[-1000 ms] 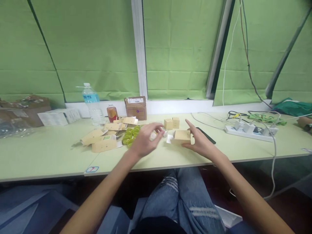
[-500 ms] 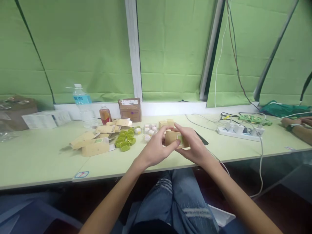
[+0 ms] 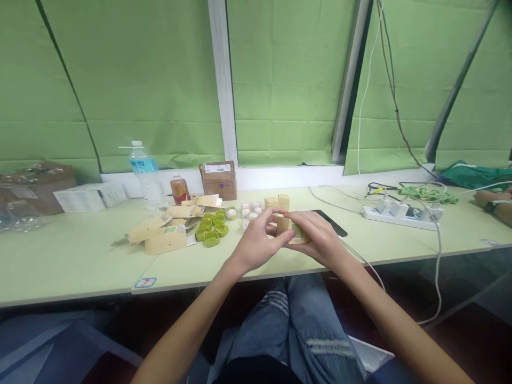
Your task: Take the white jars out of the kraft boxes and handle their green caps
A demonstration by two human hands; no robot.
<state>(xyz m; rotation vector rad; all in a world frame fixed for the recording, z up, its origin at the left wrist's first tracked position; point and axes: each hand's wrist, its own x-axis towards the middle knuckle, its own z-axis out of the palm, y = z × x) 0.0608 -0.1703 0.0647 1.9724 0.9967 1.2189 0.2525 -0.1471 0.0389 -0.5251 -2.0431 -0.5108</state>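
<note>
A small tan box [image 3: 283, 224] sits over the bench [image 3: 176, 266] between the left hand [image 3: 256, 242] and the right hand [image 3: 320, 238], both half curled against its sides, presumably to steady it, with green cups [image 3: 212, 238] lying apart leftward.

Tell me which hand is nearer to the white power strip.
Right. The right hand is left of the white power strip; the left hand is farther left, beyond the right hand.

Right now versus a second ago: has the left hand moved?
Yes: the left hand went right, closer to the power strip, onto the small cardboard box.
</note>
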